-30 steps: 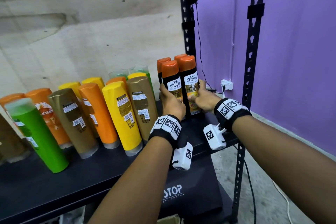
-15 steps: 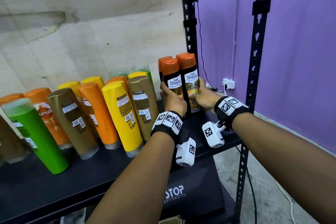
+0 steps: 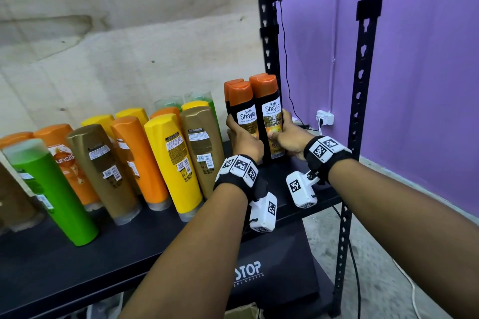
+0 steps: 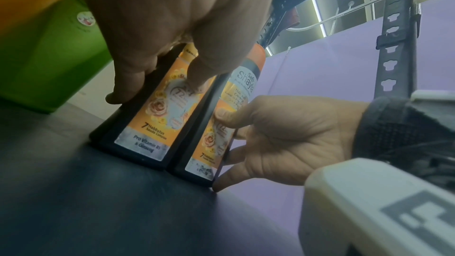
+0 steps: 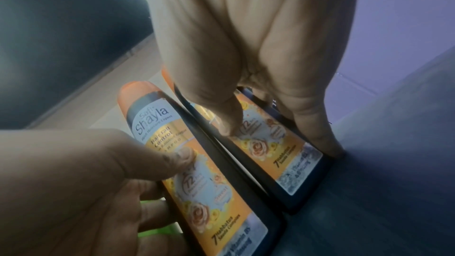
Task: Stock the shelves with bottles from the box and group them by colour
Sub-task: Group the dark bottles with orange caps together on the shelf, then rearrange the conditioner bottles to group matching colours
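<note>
Your left hand (image 3: 245, 138) grips 1 black bottle (image 3: 245, 116) with an orange cap, and your right hand (image 3: 287, 137) grips its twin (image 3: 270, 111), both at center right of the head view, standing on the shelf (image 3: 145, 238). Push the 2 together, bases flat, labels forward, beside the same bottles behind. Labels read "Safi Shayla", "Hair Fall Control". Lower center, a black surface (image 3: 272, 282) shows "STOP".
</note>
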### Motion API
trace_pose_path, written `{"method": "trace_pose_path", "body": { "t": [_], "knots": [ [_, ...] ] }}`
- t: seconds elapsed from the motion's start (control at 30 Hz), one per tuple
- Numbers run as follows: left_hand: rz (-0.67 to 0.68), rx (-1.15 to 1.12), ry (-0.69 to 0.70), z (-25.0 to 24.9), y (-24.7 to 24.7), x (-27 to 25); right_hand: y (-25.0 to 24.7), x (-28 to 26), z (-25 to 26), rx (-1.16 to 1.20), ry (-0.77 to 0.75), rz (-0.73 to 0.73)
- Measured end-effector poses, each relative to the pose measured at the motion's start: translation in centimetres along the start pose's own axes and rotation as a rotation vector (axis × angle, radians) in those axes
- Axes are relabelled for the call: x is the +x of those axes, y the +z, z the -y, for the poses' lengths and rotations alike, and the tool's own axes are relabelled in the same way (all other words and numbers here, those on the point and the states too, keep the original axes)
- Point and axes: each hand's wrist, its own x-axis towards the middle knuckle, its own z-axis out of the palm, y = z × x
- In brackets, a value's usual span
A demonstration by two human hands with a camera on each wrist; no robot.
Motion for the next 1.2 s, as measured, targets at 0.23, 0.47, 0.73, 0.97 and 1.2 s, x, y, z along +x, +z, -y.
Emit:
{"method": "trace_pose_path", "body": {
  "t": [0.23, 0.47, 0.73, 0.97, 1.2],
  "knots": [
    [0.02, 0.01, -0.014, 0.0, -0.1, 0.1, -0.2, 0.3, -0.1, -0.031, 0.038, 0.022],
    [0.028, 0.009, -0.024, 0.1, -0.2, 0.2, -0.2, 0.0, 0.0, -0.061, 0.038, 0.027],
    [0.1, 0.108, -0.078, 0.6, -0.2, -1.0, -1.3, -2.3, 0.6, -0.24, 0.059, 0.054],
    [0.151, 0.281, -0.068, 0.7, -1.7, -3.8, -2.0, -6.1, 2.7, -0.485, -0.004, 0.037],
    [0.146, 0.436, 0.08, 0.8, -5.0, -7.7, -1.8, -10.8, 5.7, -0.701, -0.101, -0.009]
  ]
}}
